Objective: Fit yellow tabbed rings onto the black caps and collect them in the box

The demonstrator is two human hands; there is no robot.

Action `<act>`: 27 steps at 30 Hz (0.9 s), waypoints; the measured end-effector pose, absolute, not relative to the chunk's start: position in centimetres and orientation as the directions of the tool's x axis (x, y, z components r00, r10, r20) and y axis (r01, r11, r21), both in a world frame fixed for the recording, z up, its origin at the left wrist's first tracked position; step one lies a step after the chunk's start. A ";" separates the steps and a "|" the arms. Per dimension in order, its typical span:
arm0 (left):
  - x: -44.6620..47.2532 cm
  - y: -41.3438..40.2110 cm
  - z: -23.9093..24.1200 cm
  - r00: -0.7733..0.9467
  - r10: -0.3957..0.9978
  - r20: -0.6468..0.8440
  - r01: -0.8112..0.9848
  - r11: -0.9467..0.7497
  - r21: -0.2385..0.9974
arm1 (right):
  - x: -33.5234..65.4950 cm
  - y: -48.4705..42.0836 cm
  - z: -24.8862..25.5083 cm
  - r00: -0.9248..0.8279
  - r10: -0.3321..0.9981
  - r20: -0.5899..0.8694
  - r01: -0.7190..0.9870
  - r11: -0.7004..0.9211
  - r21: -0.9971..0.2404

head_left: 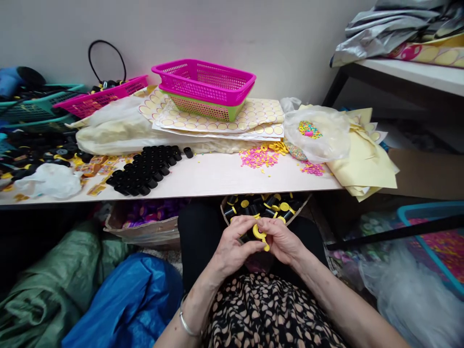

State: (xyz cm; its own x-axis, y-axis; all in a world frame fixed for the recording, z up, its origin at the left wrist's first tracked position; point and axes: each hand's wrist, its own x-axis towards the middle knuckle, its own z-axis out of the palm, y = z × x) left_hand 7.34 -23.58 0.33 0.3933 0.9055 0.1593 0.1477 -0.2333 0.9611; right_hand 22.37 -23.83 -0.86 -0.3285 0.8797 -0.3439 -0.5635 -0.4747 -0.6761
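Observation:
Above my lap, both hands come together on a small black tube with a yellow ring-shaped cap (258, 232) that has a tab. My left hand (235, 246) grips it from the left, thumb near the yellow tab. From the other side, the fingers of my right hand (282, 240) pinch the cap. Most of the black body is hidden by the fingers. Just beyond my hands, under the table edge, a cardboard box (303, 205) holds many black tubes with yellow caps. On the table, a block of black cylinders (145, 169) stands in close rows.
The white table (210, 176) carries pink and yellow bits (259, 157), a plastic bag of coloured beads (326, 135) and sticker sheets (264, 113) beneath a pink basket (205, 84). Blue (134, 299) and green sacks (68, 275) lie at left; a blue-rimmed bin (431, 209) stands right.

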 end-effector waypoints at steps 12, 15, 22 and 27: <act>7.4 -22.7 -0.1 0.338 0.937 0.088 -0.153 -0.038 0.988 | 23.6 -24.1 -0.2 -0.563 0.802 -0.199 -0.491 -0.518 -0.700; 7.2 -22.6 -0.1 0.282 0.948 0.146 -0.137 -0.111 0.984 | 23.6 -24.4 -0.4 -0.524 0.848 -0.086 -0.531 -0.404 -0.745; 7.9 -22.8 0.3 0.309 0.832 0.460 0.141 -0.519 0.843 | 22.4 -24.7 -0.8 -0.373 0.923 -0.092 -0.484 -0.279 -0.829; 8.3 -23.2 0.5 0.382 0.725 0.573 0.211 -0.672 0.709 | 22.5 -24.6 -0.2 -0.375 0.926 -0.042 -0.437 -0.217 -0.873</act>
State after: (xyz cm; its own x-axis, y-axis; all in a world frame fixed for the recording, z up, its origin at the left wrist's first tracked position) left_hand 8.35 -23.23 0.45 0.3818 0.7250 0.5733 0.2115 -0.6723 0.7094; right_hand 22.51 -24.56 -0.23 -0.3750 0.9261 -0.0423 -0.4375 -0.2170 -0.8727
